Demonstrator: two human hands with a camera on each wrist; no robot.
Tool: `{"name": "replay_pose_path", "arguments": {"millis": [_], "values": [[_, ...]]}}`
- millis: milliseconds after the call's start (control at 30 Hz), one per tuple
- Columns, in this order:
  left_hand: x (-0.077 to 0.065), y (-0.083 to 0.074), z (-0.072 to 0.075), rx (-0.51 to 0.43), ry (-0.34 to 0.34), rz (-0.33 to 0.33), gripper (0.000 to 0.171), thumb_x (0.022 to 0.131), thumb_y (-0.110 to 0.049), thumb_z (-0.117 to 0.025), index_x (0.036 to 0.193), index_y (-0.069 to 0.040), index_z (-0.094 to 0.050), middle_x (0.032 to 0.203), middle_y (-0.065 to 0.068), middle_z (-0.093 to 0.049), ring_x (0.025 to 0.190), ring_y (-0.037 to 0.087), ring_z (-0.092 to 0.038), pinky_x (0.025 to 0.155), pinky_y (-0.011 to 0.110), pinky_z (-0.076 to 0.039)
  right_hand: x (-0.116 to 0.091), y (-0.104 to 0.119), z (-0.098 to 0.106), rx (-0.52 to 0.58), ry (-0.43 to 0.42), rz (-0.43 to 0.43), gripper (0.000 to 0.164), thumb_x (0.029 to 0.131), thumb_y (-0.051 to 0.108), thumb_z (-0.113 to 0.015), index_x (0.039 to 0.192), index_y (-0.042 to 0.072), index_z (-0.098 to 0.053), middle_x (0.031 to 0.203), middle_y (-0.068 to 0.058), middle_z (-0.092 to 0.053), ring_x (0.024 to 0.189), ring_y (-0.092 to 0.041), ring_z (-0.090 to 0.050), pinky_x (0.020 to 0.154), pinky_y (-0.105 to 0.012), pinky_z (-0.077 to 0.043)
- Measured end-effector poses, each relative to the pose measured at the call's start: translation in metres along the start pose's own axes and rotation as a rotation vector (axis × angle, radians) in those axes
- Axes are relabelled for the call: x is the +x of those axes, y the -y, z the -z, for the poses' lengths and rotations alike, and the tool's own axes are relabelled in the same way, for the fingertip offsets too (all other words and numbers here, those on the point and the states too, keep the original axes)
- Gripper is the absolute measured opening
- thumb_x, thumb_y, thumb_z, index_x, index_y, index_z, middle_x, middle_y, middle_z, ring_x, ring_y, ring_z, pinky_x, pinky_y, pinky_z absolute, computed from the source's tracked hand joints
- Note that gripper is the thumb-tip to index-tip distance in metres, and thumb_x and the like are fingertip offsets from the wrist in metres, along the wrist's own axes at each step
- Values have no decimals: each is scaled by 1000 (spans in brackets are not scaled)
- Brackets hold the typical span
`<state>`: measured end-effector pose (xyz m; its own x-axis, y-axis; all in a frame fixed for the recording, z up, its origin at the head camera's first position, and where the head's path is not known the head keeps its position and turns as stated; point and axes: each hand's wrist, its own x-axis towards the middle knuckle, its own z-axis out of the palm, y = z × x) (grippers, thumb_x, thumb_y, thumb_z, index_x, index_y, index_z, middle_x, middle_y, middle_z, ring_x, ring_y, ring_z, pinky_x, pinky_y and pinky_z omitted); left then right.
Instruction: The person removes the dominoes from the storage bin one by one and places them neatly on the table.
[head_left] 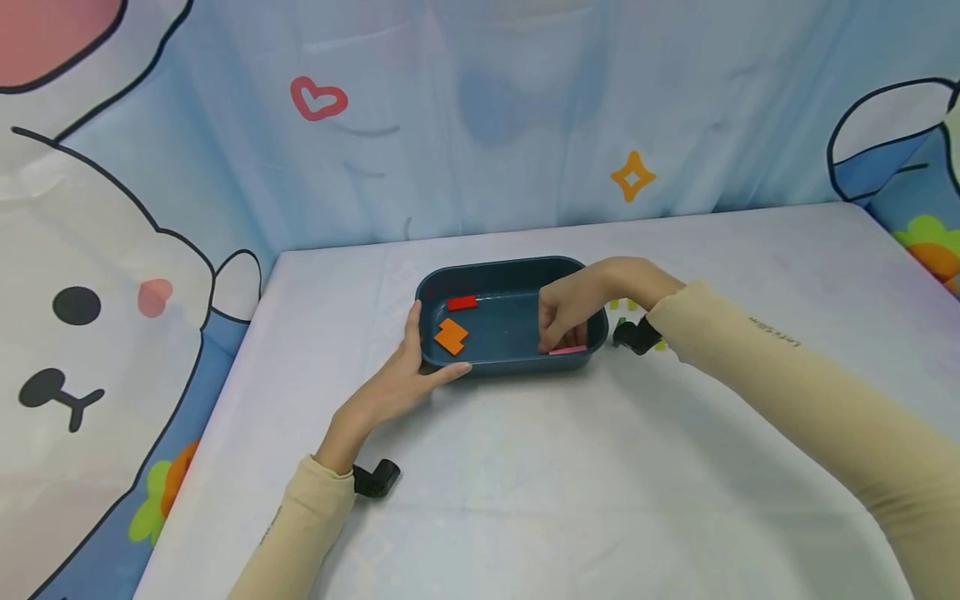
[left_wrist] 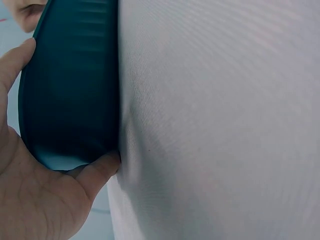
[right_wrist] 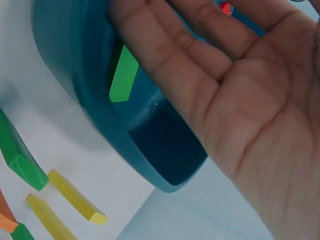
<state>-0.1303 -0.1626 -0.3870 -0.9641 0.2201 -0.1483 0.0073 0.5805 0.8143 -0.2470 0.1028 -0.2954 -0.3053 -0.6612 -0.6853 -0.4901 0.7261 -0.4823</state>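
A dark blue-green plastic tub [head_left: 498, 367] rests on the table. My left hand [head_left: 401, 371] holds its left end, thumb along the front wall and fingers at the rim; the left wrist view shows this hand [left_wrist: 45, 190] spanning the corner. My right hand [head_left: 567, 307] reaches down inside the right end and pinches a pink block [head_left: 567, 350] by the front wall. A green block [right_wrist: 125, 75] lies by the tub wall under that hand [right_wrist: 225, 100]; the head view hides it. At the tub's left lie an orange stepped block [head_left: 451, 336] and a red block [head_left: 461, 302].
Just right of the tub, partly hidden by the right wrist, lie loose yellow blocks [right_wrist: 75, 195], a green block [right_wrist: 22, 162] and an orange piece [right_wrist: 6, 215]. A white cloth covers the table [head_left: 525, 483]. Behind it hangs a printed curtain [head_left: 487, 125].
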Motion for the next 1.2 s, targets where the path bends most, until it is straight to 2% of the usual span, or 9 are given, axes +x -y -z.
{"name": "replay_pose_path", "arguments": {"millis": [133, 367, 667, 800, 933, 1200], "values": [[0, 0, 0, 7, 1, 7, 118, 78, -72, -64, 150, -40, 24, 165, -3, 6, 152, 20, -6, 121, 54, -16, -3, -3, 2, 38, 0, 26, 29, 95, 31, -64, 82, 7, -74, 74, 4, -67, 75, -12, -65, 78, -31, -58], [1, -1, 0, 12, -1, 16, 119, 77, -72, -64, 150, -41, 24, 165, -3, 4, 152, 20, -7, 121, 55, -16, -5, -11, 5, 87, 9, 60, 21, 93, 26, -67, 96, 8, -77, 77, 5, -69, 78, -10, -65, 82, -31, -58], [1, -3, 1, 19, 3, 10, 118, 78, -72, -63, 150, -39, 25, 165, -2, 7, 152, 22, -6, 121, 55, -15, -9, -12, 8, 129, 13, 76, 22, 91, 28, -71, 102, 9, -77, 77, 4, -69, 77, -9, -64, 84, -32, -58], [1, -3, 2, 24, 7, 11, 118, 79, -73, -63, 149, -40, 26, 165, -1, 8, 153, 23, -5, 120, 56, -15, -11, -13, 6, 151, 11, 83, 22, 89, 26, -72, 103, 9, -76, 85, 1, -72, 78, -10, -64, 83, -32, -57], [0, -4, 1, 26, 5, 15, 118, 78, -73, -63, 149, -41, 26, 165, -1, 8, 153, 24, -6, 120, 57, -16, -12, -14, 5, 150, -1, 107, 23, 88, 24, -74, 104, 9, -76, 95, -4, -75, 80, -12, -65, 82, -32, -57], [-1, -1, 0, 18, 1, 18, 119, 78, -73, -63, 150, -38, 25, 165, 0, 5, 152, 23, -8, 120, 56, -17, -11, -18, -3, 167, -50, 166, 25, 86, 24, -75, 106, 9, -75, 96, -4, -74, 82, -13, -65, 81, -31, -56]]}}
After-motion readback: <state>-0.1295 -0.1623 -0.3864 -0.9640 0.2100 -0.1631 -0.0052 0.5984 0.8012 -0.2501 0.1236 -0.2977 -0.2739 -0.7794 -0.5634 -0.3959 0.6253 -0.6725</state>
